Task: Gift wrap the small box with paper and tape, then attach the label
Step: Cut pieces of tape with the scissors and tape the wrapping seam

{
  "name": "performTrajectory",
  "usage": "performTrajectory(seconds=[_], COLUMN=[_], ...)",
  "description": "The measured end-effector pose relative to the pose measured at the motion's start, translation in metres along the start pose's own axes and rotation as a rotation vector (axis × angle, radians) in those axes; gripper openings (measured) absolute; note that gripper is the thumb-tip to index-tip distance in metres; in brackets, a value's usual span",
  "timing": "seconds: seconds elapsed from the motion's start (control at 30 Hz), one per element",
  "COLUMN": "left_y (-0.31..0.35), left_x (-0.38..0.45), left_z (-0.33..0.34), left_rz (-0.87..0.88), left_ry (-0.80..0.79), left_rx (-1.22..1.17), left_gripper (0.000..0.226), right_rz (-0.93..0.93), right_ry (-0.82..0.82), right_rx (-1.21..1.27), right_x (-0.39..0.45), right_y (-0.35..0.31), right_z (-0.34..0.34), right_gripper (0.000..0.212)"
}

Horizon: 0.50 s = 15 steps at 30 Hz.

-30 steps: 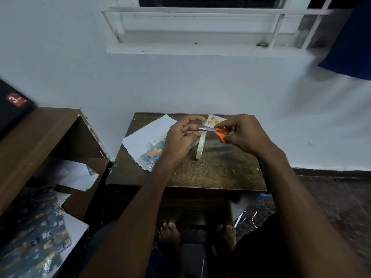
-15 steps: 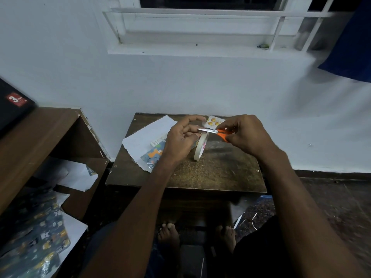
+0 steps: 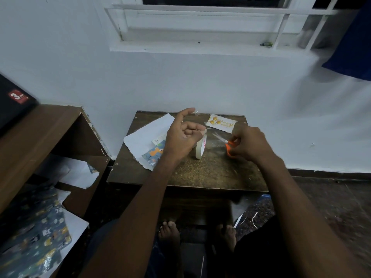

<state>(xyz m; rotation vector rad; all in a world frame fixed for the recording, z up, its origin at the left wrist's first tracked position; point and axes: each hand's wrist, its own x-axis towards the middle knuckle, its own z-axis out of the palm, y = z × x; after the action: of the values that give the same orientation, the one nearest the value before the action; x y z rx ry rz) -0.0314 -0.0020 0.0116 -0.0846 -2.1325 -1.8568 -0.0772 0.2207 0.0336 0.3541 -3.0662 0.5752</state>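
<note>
A: What is seen to differ from half a second ago?

B: The two hands have been drawn apart. The orange-handled small scissors [image 3: 224, 141], earlier held up against the left fingers, have been carried down and to the right; they are gripped in the right hand [image 3: 248, 144], whose fingers are curled round the handles, with the blades pointing up-left over the table. The left hand [image 3: 183, 137] has been lifted, its forefinger and thumb extended and the other fingers curled in. A short strip of clear tape [image 3: 197, 122] appears to be stretched between forefinger and thumb, though it is faint.

A: And the roll?

B: The pale roll of clear tape [image 3: 201, 146] is seen on edge on the dark brown wooden table [image 3: 210, 171], just beside the left hand and partly hidden by it.

A: Where are the task's things placed?

B: The white label card with orange fruit pictures [image 3: 220, 123] is laid at the table's far edge. The white sheet of wrapping paper with a blue patterned side [image 3: 148, 137] is spread at the far left. The small box is largely covered by the left hand and cannot be made out clearly.

A: What else is around?

B: A brown wooden shelf unit [image 3: 40, 133] holding more patterned paper [image 3: 34, 237] is seen to the left, and bare feet [image 3: 170, 231] beneath the table.
</note>
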Motion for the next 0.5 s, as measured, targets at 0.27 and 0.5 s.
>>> performTrajectory(seconds=[0.27, 0.5], left_y=[0.002, 0.006], left_x=[0.0, 0.001], left_z=[0.0, 0.002], left_rz=[0.053, 0.053], left_ry=[-0.022, -0.121], left_rx=[-0.007, -0.015], left_gripper=[0.066, 0.066], right_rz=[0.055, -0.304], right_ry=[-0.044, -0.053], right_rx=[-0.16, 0.549], right_x=[0.002, -0.008], right_y=[-0.018, -0.031], right_z=[0.013, 0.0], right_gripper=[0.021, 0.049])
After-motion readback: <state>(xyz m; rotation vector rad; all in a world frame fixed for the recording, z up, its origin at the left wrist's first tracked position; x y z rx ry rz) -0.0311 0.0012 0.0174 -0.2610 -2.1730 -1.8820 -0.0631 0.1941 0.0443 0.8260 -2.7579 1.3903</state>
